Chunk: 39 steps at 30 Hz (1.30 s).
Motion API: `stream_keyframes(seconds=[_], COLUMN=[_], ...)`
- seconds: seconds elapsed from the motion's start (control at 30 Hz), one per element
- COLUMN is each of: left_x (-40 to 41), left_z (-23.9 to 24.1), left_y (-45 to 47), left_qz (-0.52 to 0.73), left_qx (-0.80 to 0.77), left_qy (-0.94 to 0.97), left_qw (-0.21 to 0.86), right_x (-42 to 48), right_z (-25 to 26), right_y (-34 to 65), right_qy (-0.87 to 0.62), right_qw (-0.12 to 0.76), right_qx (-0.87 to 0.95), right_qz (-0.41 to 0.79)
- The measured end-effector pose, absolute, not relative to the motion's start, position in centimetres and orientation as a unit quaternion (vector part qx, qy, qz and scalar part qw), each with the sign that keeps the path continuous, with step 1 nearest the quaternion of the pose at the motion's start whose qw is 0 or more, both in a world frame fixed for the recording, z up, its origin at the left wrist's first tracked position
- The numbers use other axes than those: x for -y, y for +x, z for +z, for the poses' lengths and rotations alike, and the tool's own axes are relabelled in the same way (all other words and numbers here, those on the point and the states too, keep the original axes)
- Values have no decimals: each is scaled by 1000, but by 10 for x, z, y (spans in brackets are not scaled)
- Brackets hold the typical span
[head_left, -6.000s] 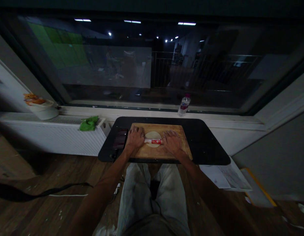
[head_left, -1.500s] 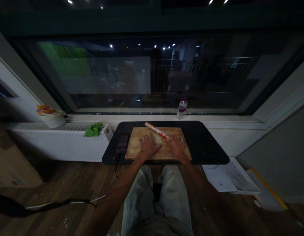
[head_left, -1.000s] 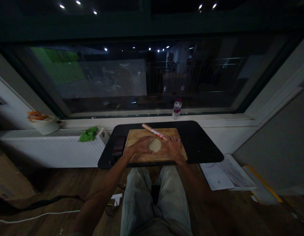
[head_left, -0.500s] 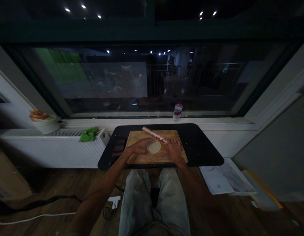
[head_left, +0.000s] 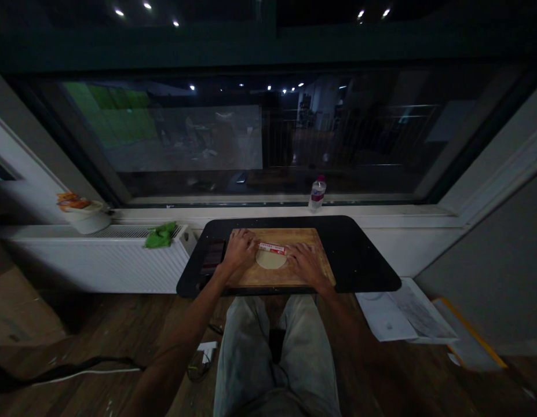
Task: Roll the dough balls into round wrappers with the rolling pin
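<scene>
A round, flat piece of pale dough (head_left: 270,260) lies on a wooden board (head_left: 312,240) on a small black table (head_left: 359,255). A red-and-white roller (head_left: 272,249) lies crosswise at the dough's far edge. My left hand (head_left: 239,250) rests palm-down on the roller's left end, fingers stretched out. Over the roller's right end lies my right hand (head_left: 303,262), also flat with fingers extended.
A dark phone-like slab (head_left: 212,255) lies left of the board. A water bottle (head_left: 317,194) stands on the window sill behind. A green cloth (head_left: 160,235) and a white bowl (head_left: 86,213) sit on the radiator at left. Papers (head_left: 402,315) lie on the floor at right.
The roller lay diagonally at the board's far edge while my left hand touched the dough. Now both hands lie on the roller, which sits level at the dough's far edge.
</scene>
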State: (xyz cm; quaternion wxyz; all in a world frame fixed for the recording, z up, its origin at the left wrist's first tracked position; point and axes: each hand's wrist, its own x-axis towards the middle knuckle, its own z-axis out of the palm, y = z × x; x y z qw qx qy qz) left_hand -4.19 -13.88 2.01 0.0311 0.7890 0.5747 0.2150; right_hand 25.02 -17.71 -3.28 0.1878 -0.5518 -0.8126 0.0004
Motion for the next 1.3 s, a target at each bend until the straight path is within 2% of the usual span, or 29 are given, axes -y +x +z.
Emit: stream_keyframes(seconds=[0.13, 0.3, 0.6, 0.73, 1.03, 1.3], left_x=[139, 135, 121, 118, 95, 78], left_z=[12, 2, 13, 10, 11, 4], left_y=[-36, -34, -31, -22, -15, -19], left_qz=[177, 190, 126, 115, 67, 82], left_qx=[-575, -584, -596, -630, -631, -647], left_qy=[797, 784, 792, 767, 772, 756], left_qw=[58, 94, 39, 32, 36, 48], right_x=[180, 181, 150, 130, 103, 86], right_z=[-31, -26, -1, 6, 6, 5], right_y=[249, 245, 242, 234, 224, 223], right_qy=[-552, -559, -617, -594, -652, -666], right_qw=[215, 222, 122, 101, 129, 164], right_qx=[806, 799, 778, 798, 747, 728], right_qz=[9, 18, 6, 10, 1, -4])
